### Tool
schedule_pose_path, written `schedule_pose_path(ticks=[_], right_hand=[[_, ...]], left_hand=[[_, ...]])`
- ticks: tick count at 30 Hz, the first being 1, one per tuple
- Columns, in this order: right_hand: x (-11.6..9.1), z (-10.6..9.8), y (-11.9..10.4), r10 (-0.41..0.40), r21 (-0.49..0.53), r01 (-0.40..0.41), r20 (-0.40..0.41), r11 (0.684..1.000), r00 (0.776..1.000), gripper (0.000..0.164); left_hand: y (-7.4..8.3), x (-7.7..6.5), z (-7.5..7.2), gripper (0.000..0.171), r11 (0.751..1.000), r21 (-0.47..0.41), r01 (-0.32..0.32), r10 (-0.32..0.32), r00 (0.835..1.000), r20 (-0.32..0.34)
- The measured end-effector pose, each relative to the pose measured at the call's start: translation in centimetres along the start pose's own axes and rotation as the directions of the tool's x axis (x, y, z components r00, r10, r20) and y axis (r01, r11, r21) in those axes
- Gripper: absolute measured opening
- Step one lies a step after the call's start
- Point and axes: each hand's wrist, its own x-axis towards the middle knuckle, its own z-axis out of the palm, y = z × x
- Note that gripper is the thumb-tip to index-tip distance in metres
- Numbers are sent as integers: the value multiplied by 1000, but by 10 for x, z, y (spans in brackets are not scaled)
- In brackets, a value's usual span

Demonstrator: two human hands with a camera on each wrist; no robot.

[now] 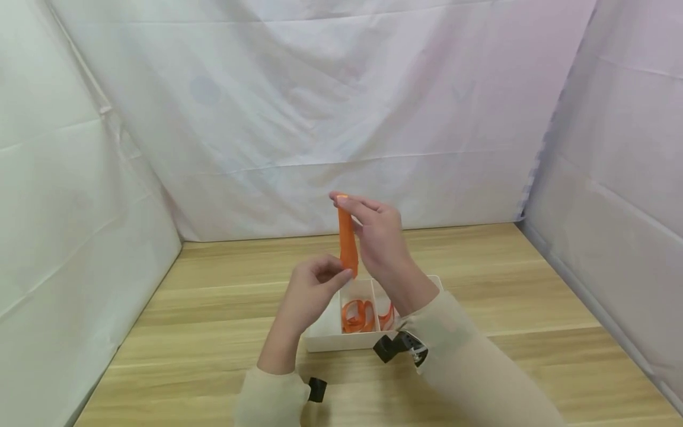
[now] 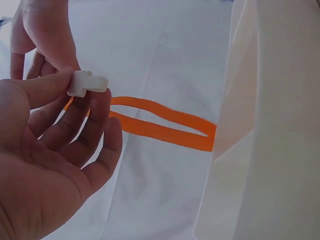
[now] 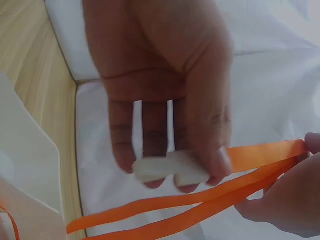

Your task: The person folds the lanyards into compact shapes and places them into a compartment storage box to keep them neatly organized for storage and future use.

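Observation:
My left hand (image 1: 312, 290) pinches the lower part of a flat orange strap (image 1: 347, 234) between thumb and fingers. Higher up, my right hand (image 1: 381, 237) holds the strap's upper end with thumb and fingertips. In the left wrist view, the left thumb and fingers grip a small white plastic piece (image 2: 87, 82). The right wrist view shows a white piece (image 3: 167, 169) in the right hand's fingers; whether it is the same one I cannot tell. Two lengths of strap (image 2: 165, 131) hang toward a white divided box (image 1: 333, 343) below.
More orange straps (image 1: 357, 316) lie coiled in two compartments of the box, partly hidden by the right forearm. The box stands on a wood-grain table (image 1: 213, 320). White cloth (image 1: 299, 107) hangs behind and on both sides.

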Motion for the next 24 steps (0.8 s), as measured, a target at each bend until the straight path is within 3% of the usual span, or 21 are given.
schedule_pose_path(ticks=[5, 9, 16, 20, 24], right_hand=[[-10, -5, -7, -7, -13, 7, 7, 1000, 1000, 18], [-16, -9, -11, -13, -23, 13, 23, 1000, 1000, 19], [-24, -16, -16, -20, -68, 25, 80, 997, 997, 25], [-30, -19, -17, -11, -92, 20, 93, 996, 996, 28], [-35, -21, -17, 19, -141, -5, 100, 990, 995, 30]], left_hand=[[-2, -6, 6, 6, 998, 64, 4, -4, 1000, -7], [-1, -10, 7, 5, 994, 102, -30, 29, 1000, 11], [0, -9, 8, 17, 993, 90, -76, 76, 997, 9], [4, -5, 9, 23, 994, 69, -84, 90, 993, -82], [14, 0, 9, 20, 988, 35, -150, 154, 963, -221]])
